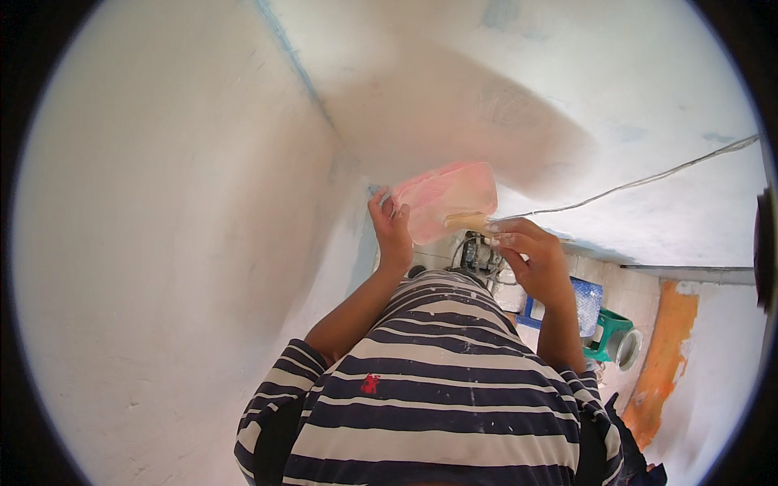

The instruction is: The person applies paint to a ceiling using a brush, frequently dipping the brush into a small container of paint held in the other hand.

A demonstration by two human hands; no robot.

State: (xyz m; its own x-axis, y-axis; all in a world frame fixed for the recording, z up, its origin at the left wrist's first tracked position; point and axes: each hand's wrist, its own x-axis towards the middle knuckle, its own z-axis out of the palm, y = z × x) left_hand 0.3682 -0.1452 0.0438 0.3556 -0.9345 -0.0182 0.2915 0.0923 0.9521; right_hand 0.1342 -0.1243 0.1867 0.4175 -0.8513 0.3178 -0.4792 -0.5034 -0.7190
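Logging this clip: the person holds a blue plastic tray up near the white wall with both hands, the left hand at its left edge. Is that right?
Not quite. The tray is pink, not blue, as the head view shows. The rest stands: the left hand grips its left edge, the right hand is at its lower right, near the white wall.

White plastered walls close in on my left and ahead of me, meeting in a corner edged with faint blue. A thin grey cable runs slack across the wall on my right. My navy-and-cream striped shirt, flecked with white and marked by one small red spot, fills the foreground. Far below, on the pale tiled floor, a green stool-like frame stands beside a blue mesh sheet, with a tangle of dark gear nearby. An orange-stained strip runs down the lower right.
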